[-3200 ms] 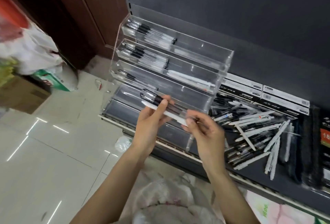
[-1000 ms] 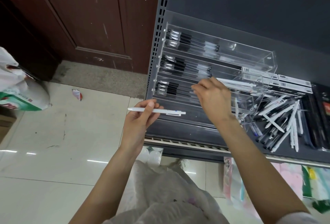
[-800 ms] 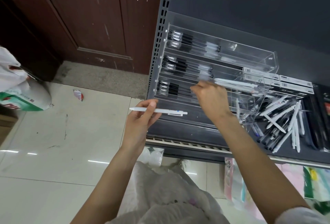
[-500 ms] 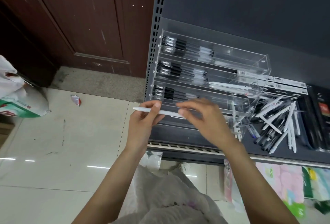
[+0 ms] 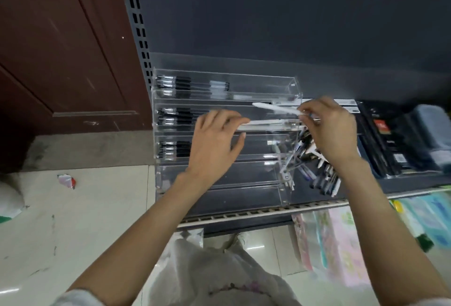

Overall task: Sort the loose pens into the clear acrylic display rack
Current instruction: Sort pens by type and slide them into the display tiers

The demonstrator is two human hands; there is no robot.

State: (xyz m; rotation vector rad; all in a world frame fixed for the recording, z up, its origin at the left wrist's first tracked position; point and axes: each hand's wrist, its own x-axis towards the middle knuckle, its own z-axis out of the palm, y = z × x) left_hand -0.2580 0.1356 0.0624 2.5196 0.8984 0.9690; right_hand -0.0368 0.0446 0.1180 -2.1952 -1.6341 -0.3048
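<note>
Dark grey shelf (image 5: 402, 184) with a perforated pale front edge is seen, backed by a dark panel. Clear acrylic display rack (image 5: 219, 176) is set on the shelf's left end, against the slotted upright (image 5: 138, 24). A heap of loose pens (image 5: 319, 171), black and white mixed, is piled directly on the shelf just right of the rack. Further right of the rack, dark packaged items (image 5: 385, 139) are laid flat; one carries a red label. Blurred grey-blue object (image 5: 432, 134) sits farthest from the rack.
</note>
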